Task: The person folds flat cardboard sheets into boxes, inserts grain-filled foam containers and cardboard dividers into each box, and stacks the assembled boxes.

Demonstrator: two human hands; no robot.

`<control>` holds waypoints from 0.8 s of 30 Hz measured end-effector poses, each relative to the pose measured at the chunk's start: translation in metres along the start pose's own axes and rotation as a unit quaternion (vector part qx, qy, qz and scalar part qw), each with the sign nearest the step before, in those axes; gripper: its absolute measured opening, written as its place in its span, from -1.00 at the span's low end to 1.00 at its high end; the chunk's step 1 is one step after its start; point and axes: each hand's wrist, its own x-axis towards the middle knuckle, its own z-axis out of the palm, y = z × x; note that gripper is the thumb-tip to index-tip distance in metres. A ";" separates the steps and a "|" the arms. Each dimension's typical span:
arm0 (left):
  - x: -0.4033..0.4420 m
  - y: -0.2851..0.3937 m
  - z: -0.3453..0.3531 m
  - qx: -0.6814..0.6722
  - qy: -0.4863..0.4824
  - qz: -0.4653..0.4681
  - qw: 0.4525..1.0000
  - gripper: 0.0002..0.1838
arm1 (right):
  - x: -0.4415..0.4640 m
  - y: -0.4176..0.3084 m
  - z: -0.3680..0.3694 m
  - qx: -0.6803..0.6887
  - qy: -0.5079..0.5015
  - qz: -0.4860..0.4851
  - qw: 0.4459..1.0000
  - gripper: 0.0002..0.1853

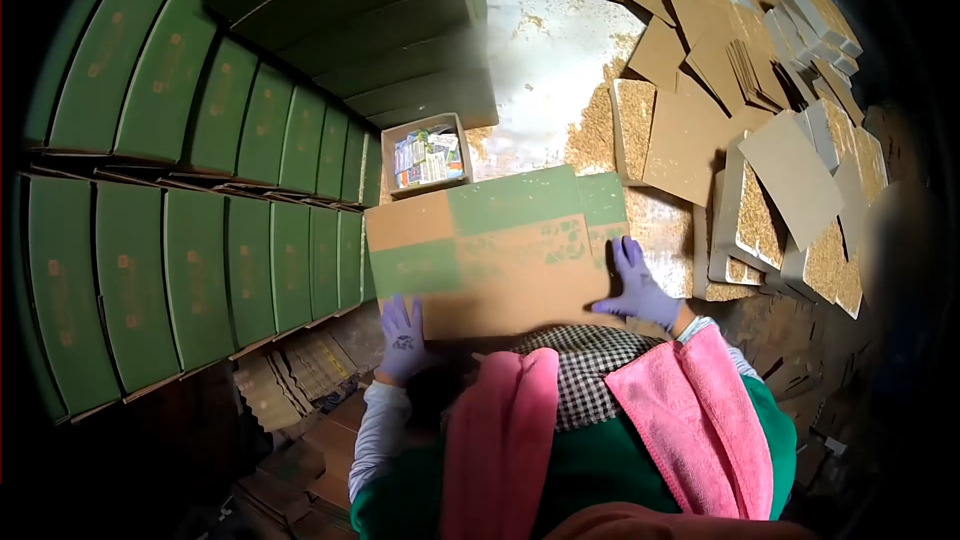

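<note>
A flattened cardboard box (520, 285), brown with green printed panels, lies in front of my body. My left hand (402, 340), in a purple glove, rests at its near left corner with the fingers stretched out. At its right edge, my right hand (640, 290), gloved the same way, lies on the cardboard with fingers and thumb spread. Neither hand is closed around anything. Just beyond the box's far left edge stands a small open carton (428, 155) full of printed packets or labels.
Stacked green boxes (195, 270) form a wall on the left, with darker stacked boxes (400, 50) behind. To the right, loose cardboard sheets (700, 130) lie among white-sided blocks (752, 215) with grainy tan faces. Tan grains (597, 130) are scattered on the pale surface.
</note>
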 end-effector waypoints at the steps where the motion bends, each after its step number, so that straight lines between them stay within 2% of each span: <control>1: 0.001 0.003 0.014 0.002 0.057 -0.010 0.998 0.35 | -0.012 0.003 0.028 -0.073 0.032 -0.019 0.997 0.43; 2: 0.000 0.007 0.021 0.004 0.111 -0.018 0.994 0.32 | -0.011 0.010 0.047 -0.113 0.079 -0.087 0.987 0.39; 5: -0.004 0.031 -0.015 0.061 0.092 -0.084 0.990 0.21 | -0.007 0.009 0.063 -0.118 0.132 -0.098 0.979 0.26; 8: -0.001 0.001 0.001 -0.046 0.114 -0.016 0.992 0.19 | -0.008 0.011 0.068 -0.114 0.161 -0.128 0.972 0.17; 11: -0.018 0.007 -0.022 -0.042 0.157 -0.015 0.987 -0.05 | -0.006 0.001 0.064 -0.056 0.201 -0.137 0.968 0.08; 14: -0.040 0.009 -0.072 -0.109 0.203 0.027 0.973 -0.30 | -0.017 -0.023 0.025 0.102 0.225 -0.140 0.959 0.01; 15: -0.045 0.017 -0.102 -0.225 0.169 -0.004 0.960 -0.39 | -0.028 -0.041 -0.001 0.148 0.236 -0.137 0.951 -0.08; 16: -0.052 0.032 -0.136 -0.274 0.158 -0.026 0.948 -0.42 | -0.039 -0.057 -0.028 0.159 0.242 -0.162 0.943 -0.10; 17: -0.050 0.028 -0.152 -0.346 0.182 -0.028 0.920 -0.45 | -0.050 -0.072 -0.055 0.170 0.247 -0.186 0.936 -0.13; 18: -0.062 0.074 -0.199 -0.318 0.208 -0.051 0.924 -0.48 | -0.059 -0.087 -0.079 0.180 0.251 -0.211 0.928 -0.15; 19: -0.060 0.065 -0.220 -0.261 0.198 -0.085 0.941 -0.44 | -0.066 -0.102 -0.102 0.139 0.261 -0.248 0.922 -0.18; 20: -0.059 0.083 -0.234 -0.411 0.197 0.045 0.889 -0.42 | -0.066 -0.114 -0.121 0.099 0.269 -0.283 0.915 -0.20; 22: -0.021 0.089 -0.240 -0.371 0.132 0.087 0.915 -0.47 | -0.043 -0.127 -0.155 0.146 0.187 -0.269 0.933 -0.20; 23: 0.000 0.099 -0.241 -0.343 0.102 0.114 0.927 -0.47 | -0.023 -0.118 -0.170 0.231 0.150 -0.270 0.923 -0.13; 24: 0.022 0.127 -0.240 -0.298 0.080 0.153 0.939 -0.44 | 0.002 -0.110 -0.162 0.266 0.180 -0.230 0.919 -0.06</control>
